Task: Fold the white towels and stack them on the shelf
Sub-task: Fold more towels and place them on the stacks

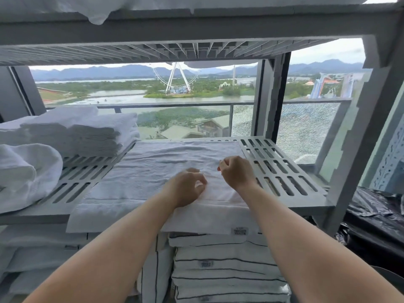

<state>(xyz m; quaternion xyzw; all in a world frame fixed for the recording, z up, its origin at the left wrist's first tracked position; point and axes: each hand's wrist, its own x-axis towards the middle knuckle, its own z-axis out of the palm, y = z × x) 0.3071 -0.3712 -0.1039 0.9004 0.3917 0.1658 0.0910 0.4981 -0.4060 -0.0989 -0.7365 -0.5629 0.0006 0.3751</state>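
grey slatted shelving stands against a tall window (140, 119) that looks out on a river, a ferris wheel (175, 79) and distant hills. seen from the person's own head, both bare forearms reach forward to the middle shelf (279, 169).

one white towel (153, 171) lies spread flat across the middle of that shelf, its near edge with a small label hanging over the front lip. it looks opened out or only partly folded, so it appears to be the piece in hand.

the left hand (188, 186) rests on the towel near its middle, fingers curled and thumb meeting forefinger in a ring. whether it pinches cloth cannot be told. the right hand (236, 171) is just beside it, near the towel's right edge, fingers curled narrow. whether it holds any cloth cannot be told either.

at the back left of the same shelf sits a stack of folded towels (87, 132), work that seems finished. nearer on the left lies a loose white bundle (24, 171), apparently unfolded and waiting. on the shelf below are folded striped towels (227, 270). white cloth (98, 12) droops from the top shelf, and black plastic (376, 219) sits to the right.

the task looks partway through.
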